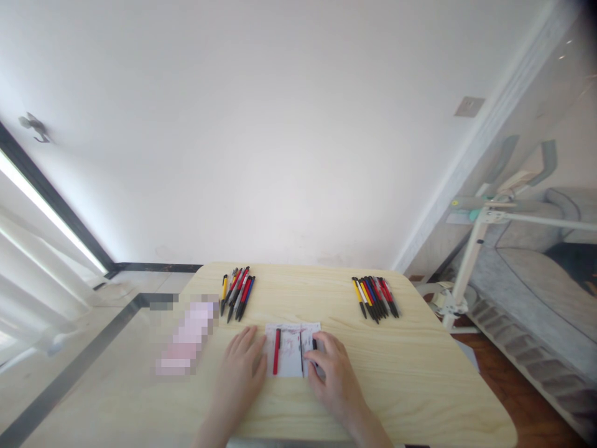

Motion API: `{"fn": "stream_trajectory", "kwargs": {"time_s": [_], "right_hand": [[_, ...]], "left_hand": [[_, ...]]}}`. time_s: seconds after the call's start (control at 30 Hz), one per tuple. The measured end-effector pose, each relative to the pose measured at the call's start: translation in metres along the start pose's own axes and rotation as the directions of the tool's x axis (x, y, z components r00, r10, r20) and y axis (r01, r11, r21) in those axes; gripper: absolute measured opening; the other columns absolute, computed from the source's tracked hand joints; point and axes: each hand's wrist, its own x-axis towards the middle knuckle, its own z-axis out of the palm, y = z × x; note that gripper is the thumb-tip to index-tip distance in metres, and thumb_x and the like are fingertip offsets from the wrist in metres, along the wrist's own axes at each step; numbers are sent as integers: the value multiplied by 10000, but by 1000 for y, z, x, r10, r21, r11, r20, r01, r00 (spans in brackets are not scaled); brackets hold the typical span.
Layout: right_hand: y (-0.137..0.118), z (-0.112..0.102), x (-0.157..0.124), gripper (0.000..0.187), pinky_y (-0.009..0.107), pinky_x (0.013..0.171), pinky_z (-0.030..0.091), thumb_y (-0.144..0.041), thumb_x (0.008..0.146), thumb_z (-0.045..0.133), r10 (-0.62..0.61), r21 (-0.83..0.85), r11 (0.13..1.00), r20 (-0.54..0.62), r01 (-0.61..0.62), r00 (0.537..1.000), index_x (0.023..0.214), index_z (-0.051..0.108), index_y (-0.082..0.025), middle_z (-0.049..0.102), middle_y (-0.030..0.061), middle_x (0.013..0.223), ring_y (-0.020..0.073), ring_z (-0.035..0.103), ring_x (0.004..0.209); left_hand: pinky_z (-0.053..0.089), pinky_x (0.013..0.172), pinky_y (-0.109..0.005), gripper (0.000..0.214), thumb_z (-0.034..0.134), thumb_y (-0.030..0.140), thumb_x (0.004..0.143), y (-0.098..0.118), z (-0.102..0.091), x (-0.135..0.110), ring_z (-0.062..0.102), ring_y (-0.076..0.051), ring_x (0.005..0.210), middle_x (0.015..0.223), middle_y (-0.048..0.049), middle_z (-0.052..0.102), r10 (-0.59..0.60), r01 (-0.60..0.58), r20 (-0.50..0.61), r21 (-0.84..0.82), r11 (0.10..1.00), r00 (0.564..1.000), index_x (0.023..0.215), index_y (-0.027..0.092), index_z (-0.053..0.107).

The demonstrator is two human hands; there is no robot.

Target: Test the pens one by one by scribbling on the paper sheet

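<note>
Hands: 2, both resting at the near side of the tabletop (303, 410).
Left hand (241, 364): fingers loosely spread, relaxed, beside the paper's left edge; nothing seen in hold.
Right hand (336, 370): fingers curved over the paper's right part, a gap between thumb and index; at them, 1 dark piece (315, 343), partly covered. Pinched or merely touched: cannot tell.
Paper (290, 368): white, scribbled in red, between the hands; sheet count unclear.
Red barrel (277, 352): 1, lying lengthwise near to far on the paper's left part.
Thin dark rod (301, 356): 1, roughly parallel to it, right of the paper's middle.
Pen bunches: 2, beyond the paper. Left bunch (239, 294) and right bunch (374, 298) both mix yellow, red, blue and dark pens; overlap prevents an exact count.
Wall (298, 137): 1 hook (35, 127) left, 1 switch plate (469, 106) right.
</note>
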Motion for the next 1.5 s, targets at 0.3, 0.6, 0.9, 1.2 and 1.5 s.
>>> {"fn": "stream_trajectory", "kwargs": {"time_s": [0.3, 0.6, 0.9, 1.2, 1.5], "right_hand": [[2, 3, -2, 232, 373, 892, 399, -69, 719, 497, 43, -19, 999, 11, -42, 999, 844, 630, -213, 527, 74, 1047, 224, 481, 1027], [2, 2, -1, 253, 365, 896, 391, -64, 715, 498, 63, -14, 998, 19, -62, 998, 866, 631, -217, 522, 72, 1047, 224, 476, 1028], [2, 3, -2, 248, 370, 906, 379, -67, 723, 499, 73, -4, 997, 34, -73, 997, 875, 628, -214, 509, 78, 1059, 228, 462, 1036], [4, 3, -2, 286, 370, 913, 375, -76, 733, 496, 53, -20, 998, 53, -52, 997, 937, 631, -224, 499, 77, 1075, 223, 452, 1043], [3, 3, -1, 290, 375, 913, 385, -62, 735, 482, 84, -17, 996, 46, -83, 995, 925, 643, -210, 505, 92, 1066, 225, 458, 1037]], "left_hand": [[433, 926, -476, 336, 500, 253, 785, 1, -1, 1, 474, -287, 1147, 1216, -105, 562, 0, 0, 13, 19, 1000, 1000, 1102, 217, 607], [421, 941, -473, 335, 492, 255, 792, 1, -1, 0, 462, -285, 1160, 1224, -114, 555, 3, -3, 28, 24, 1000, 1000, 1102, 203, 609], [414, 951, -471, 345, 488, 265, 796, 1, -2, 0, 453, -288, 1172, 1241, -120, 545, -12, 10, 45, 32, 999, 999, 1112, 190, 606], [402, 966, -466, 344, 483, 260, 796, 2, -2, 1, 452, -288, 1177, 1238, -128, 549, -13, 12, 46, 31, 999, 999, 1102, 176, 615], [406, 963, -458, 359, 471, 285, 803, 3, -2, 1, 452, -286, 1177, 1241, -128, 548, -54, 53, 57, 17, 998, 997, 1115, 170, 606]]}}
